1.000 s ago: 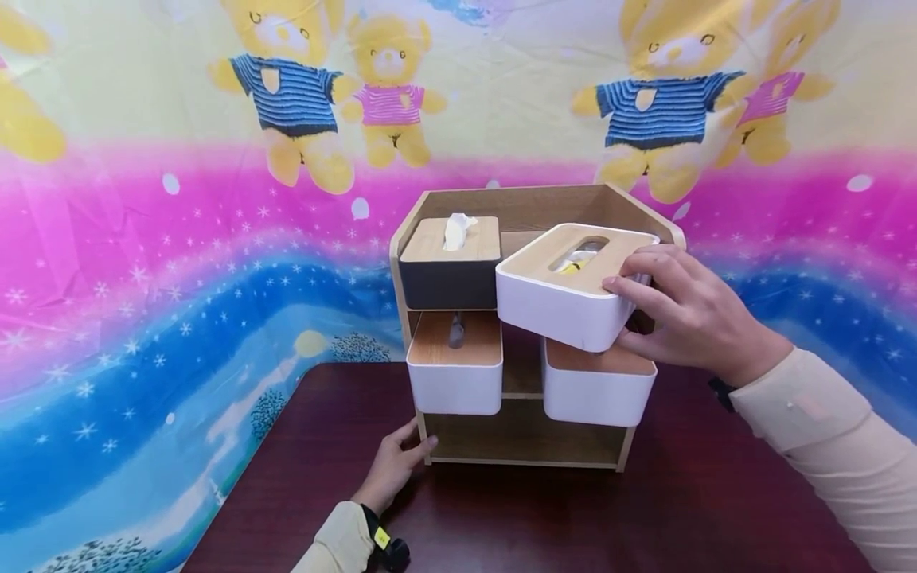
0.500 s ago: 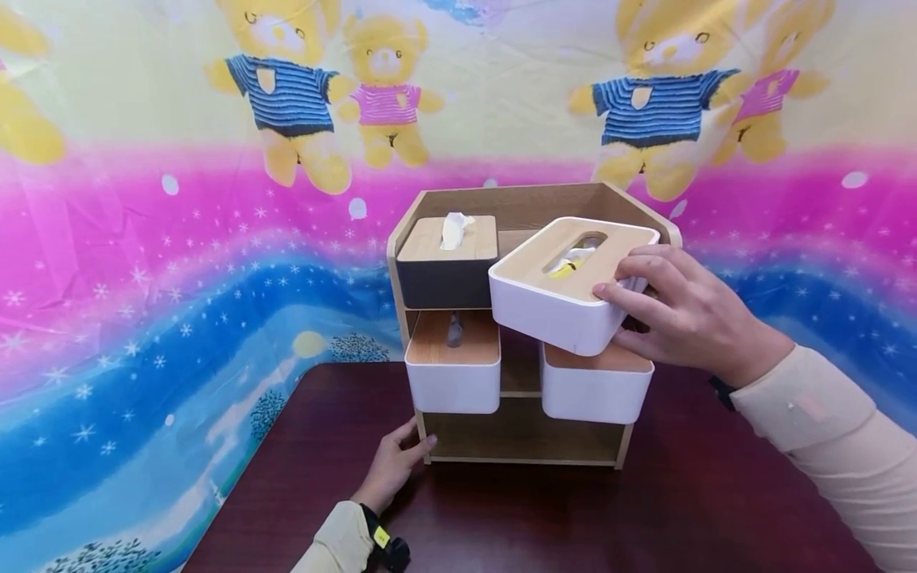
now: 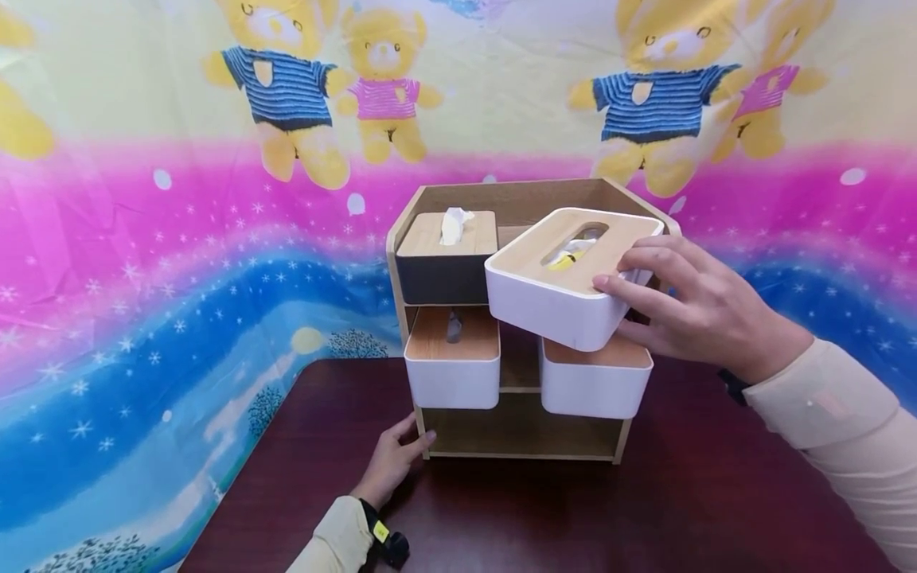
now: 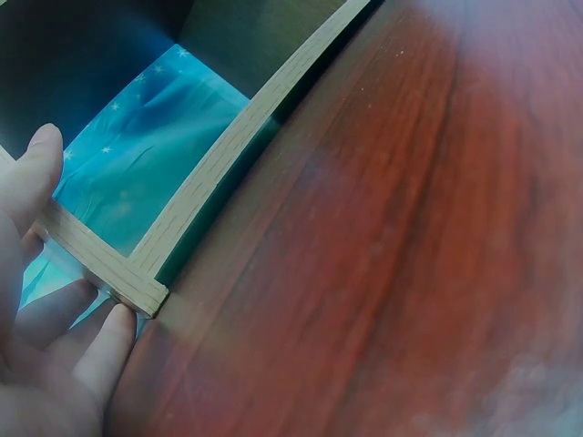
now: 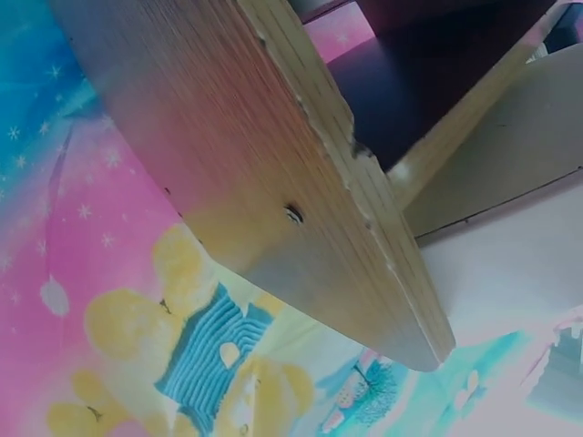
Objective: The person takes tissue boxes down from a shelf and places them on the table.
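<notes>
In the head view my right hand grips the right side of a white tissue box with a light wooden lid. Something white and yellow shows through its oval slot. The box sits askew and tilted at the upper right of a wooden desk shelf, jutting forward over a lower white box. My left hand holds the shelf's lower left side panel. In the left wrist view, the left hand has its thumb inside the panel and its fingers outside. The right wrist view shows the shelf's side panel, not the hand.
A dark tissue box with a tissue poking out stands at the shelf's upper left. Below it, another white box juts forward. The shelf stands on a dark red table. Behind hangs a bear-print cloth.
The white box in my right hand has shifted slightly left and forward, turning a little. My left hand keeps its place on the panel. The head view has drifted slightly.
</notes>
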`<act>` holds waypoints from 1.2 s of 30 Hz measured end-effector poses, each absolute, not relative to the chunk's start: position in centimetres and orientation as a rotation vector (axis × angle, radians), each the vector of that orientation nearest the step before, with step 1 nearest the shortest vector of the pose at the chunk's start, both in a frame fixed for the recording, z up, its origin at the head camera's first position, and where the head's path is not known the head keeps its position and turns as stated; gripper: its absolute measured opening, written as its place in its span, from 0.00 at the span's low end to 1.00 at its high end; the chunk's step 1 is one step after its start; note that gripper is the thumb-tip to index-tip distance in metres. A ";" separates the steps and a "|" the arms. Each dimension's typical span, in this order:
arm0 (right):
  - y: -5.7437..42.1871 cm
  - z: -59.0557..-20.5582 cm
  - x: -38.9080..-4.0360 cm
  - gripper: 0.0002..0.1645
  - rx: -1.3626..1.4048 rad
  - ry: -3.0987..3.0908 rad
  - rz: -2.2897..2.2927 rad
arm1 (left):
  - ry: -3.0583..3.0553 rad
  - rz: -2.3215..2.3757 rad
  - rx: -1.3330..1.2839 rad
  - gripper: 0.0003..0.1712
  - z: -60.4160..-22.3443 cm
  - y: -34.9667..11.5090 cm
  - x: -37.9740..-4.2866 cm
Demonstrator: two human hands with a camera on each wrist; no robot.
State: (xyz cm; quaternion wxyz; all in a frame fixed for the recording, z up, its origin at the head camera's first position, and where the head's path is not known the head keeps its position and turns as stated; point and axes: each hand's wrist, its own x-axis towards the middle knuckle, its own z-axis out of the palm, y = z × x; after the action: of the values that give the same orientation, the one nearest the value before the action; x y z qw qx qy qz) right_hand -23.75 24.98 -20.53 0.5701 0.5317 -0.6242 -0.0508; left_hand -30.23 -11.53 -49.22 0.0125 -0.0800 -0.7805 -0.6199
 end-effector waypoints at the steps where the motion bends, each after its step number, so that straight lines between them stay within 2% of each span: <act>1: 24.9 -20.4 -23.6 0.24 1.252 -1.463 -0.119 | -2.431 -1.933 -0.248 0.35 -49.5 -11.6 -30.5; 10: 24.8 -19.2 -22.9 0.25 1.237 -1.454 -0.144 | -2.418 -1.941 -0.244 0.37 -52.6 -12.0 -32.7; 26: 24.2 -17.5 -22.8 0.26 1.185 -1.465 -0.153 | -2.394 -1.966 -0.257 0.38 -53.0 -12.1 -32.8; 33: 24.6 -16.5 -23.0 0.24 1.169 -1.511 -0.164 | -2.394 -1.982 -0.257 0.39 -52.7 -12.2 -32.7; 35: 24.9 -16.1 -23.2 0.20 1.156 -1.540 -0.181 | -2.392 -1.984 -0.263 0.40 -52.6 -12.2 -32.7; 36: 25.1 -16.0 -23.3 0.24 1.148 -1.551 -0.186 | -2.392 -1.986 -0.262 0.40 -52.7 -12.1 -32.7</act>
State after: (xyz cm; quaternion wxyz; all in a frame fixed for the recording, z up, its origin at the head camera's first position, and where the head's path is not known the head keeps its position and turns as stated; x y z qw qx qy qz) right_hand -23.26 25.07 -16.00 0.5657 0.4884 -0.6597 -0.0793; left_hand -32.68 -12.14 -52.65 0.0107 -0.0839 -0.7666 -0.6365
